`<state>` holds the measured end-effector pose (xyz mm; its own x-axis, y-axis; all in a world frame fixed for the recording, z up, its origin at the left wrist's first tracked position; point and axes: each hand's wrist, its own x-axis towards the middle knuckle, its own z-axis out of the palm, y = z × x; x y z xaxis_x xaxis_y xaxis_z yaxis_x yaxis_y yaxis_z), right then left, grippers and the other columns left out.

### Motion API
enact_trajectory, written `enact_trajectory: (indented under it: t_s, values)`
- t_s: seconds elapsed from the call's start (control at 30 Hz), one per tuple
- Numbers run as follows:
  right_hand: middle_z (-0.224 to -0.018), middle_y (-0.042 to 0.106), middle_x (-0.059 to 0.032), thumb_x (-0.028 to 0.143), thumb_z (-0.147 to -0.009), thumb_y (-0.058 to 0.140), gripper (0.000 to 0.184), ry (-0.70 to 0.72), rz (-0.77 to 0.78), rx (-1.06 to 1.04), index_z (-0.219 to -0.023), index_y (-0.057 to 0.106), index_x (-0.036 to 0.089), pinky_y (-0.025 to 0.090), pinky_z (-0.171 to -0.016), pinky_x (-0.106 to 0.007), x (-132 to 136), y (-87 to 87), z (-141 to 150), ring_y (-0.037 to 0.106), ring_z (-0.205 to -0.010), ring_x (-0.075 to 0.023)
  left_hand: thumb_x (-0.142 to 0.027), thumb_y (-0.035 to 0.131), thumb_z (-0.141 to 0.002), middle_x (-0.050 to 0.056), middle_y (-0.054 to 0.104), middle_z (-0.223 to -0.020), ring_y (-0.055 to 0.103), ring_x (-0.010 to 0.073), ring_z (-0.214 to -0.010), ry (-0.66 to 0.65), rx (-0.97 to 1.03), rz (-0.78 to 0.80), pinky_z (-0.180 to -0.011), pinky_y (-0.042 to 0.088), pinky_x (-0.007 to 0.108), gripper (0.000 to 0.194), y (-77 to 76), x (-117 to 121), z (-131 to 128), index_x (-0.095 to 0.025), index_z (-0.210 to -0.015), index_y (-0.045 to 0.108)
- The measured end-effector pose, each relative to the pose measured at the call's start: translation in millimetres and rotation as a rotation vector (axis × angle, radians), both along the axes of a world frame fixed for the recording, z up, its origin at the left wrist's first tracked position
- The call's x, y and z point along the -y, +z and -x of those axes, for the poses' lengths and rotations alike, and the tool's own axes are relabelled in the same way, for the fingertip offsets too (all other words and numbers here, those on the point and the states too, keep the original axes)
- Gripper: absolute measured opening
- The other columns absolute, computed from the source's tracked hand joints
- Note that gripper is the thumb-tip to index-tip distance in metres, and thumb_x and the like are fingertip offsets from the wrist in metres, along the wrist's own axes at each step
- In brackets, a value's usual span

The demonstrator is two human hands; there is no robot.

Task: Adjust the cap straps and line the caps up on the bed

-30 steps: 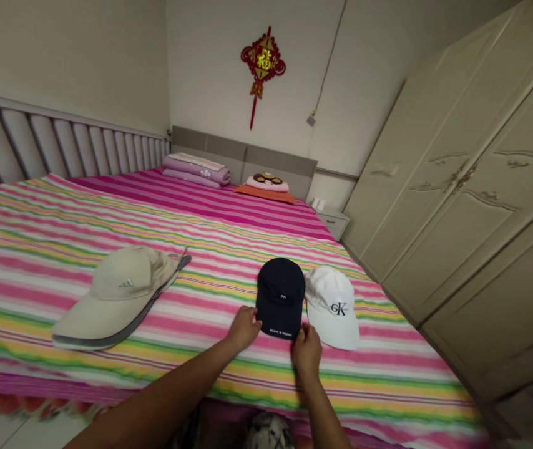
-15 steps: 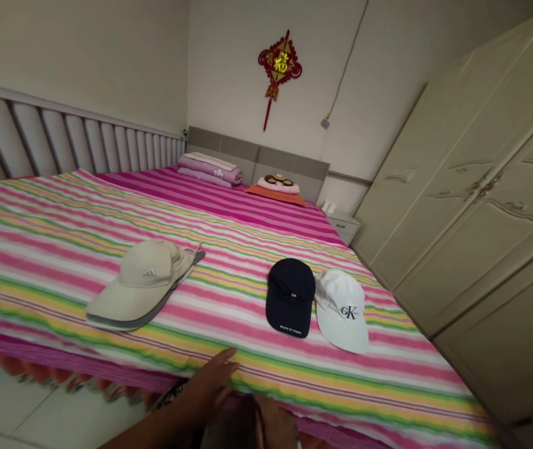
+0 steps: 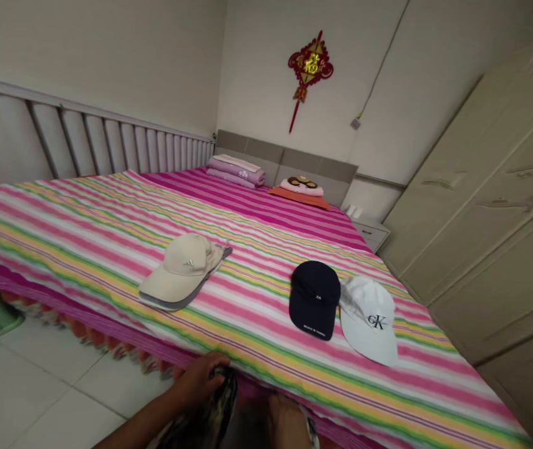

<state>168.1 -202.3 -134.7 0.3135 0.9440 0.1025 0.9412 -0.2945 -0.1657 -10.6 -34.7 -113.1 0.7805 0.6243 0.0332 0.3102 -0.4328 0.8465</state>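
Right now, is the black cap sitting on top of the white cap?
No, the black cap and the white cap lie side by side on the striped sheet.

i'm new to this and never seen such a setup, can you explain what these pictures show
There is no machine here: these are a person's two bare hands, seen by one camera worn on the head. Every picture comes from that camera, looking forward and down across a bed.

On the striped sheet lie three caps: a beige cap on the left, then a dark cap and a white cap side by side.

Neither hand holds a cap. The left hand rests on patterned cloth by the bed's near edge; the right hand is low and blurred, so its grip is unclear.
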Motion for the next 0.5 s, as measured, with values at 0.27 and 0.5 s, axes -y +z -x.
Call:
enact_trajectory:
  t_s: [0.27,0.5]
  values:
    - [-0.072,0.065,-0.0068,0.008,-0.080,0.039,0.023,0.025,-0.013,-0.108,-0.075,0.060,0.016,0.040,-0.061,-0.026,-8.5,22.0,9.5,0.062,-0.068,-0.0192,-0.032,0.069,-0.056,0.002,0.066,-0.070,0.060,0.0158,-0.066,0.409,0.321,0.762,-0.066,0.045,0.027,0.032,31.7,-14.5,22.5,-0.014,-0.081,0.062]
    - [-0.078,0.064,-0.0067,0.009,-0.079,0.041,0.021,0.161,-0.076,-0.200,-0.079,0.061,0.017,0.041,-0.069,-0.028,-20.3,13.7,36.1,0.060,-0.076,-0.0197,-0.027,0.072,-0.054,-0.003,0.054,-0.047,0.046,0.0061,-0.039,0.758,0.748,0.822,-0.040,0.034,0.016,0.023,60.9,-40.8,43.0,-0.012,-0.060,0.056]
